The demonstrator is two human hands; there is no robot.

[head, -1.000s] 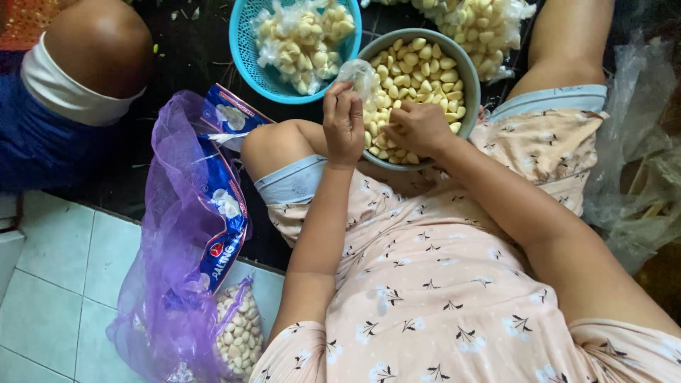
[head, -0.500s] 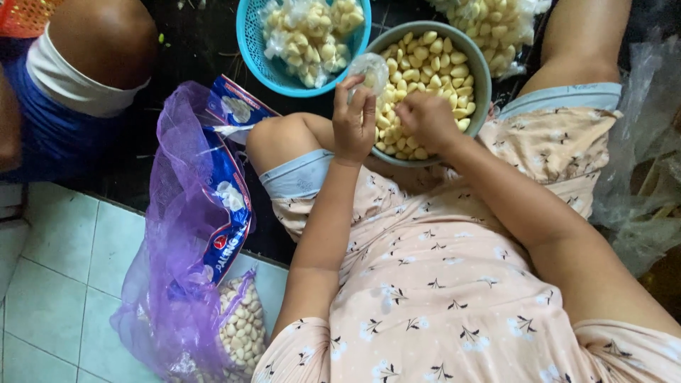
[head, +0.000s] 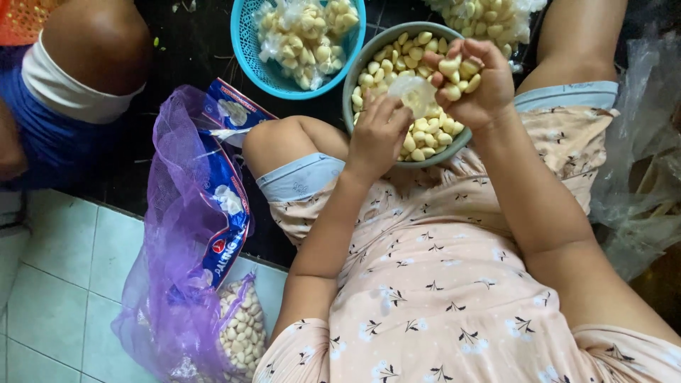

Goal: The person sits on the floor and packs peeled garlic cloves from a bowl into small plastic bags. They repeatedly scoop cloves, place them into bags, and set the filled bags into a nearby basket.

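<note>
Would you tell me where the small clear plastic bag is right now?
In the head view, the small clear plastic bag is held over the grey bowl of peeled garlic, pinched by the left hand, beside the right hand full of cloves.

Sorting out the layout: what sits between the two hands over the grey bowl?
In the head view, a small clear plastic bag sits between left hand and right hand.

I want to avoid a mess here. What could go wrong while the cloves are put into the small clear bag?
1. The right hand is heaped with peeled cloves; some may slip off past the grey bowl.
2. The small clear bag held by the left hand looks limp, so its mouth may close and cloves may miss it.
</note>
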